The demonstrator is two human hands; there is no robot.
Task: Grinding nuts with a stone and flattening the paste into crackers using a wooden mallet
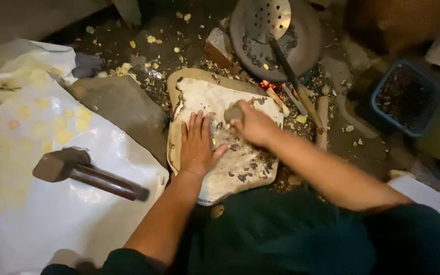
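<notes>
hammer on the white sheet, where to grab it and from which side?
Grip the handle near its free lower-right end, coming from above. The hammer lies flat on the white sheet, its heavy head up-left and the dark shaft slanting down-right, bare along its length. The left hand is nearer; it lies flat on the paper, while the right hand holds a stone.

Hammer [85,172] on white sheet [52,214], perforated ladle [268,18] over dark pan [306,46], blue tub [406,97].
</notes>
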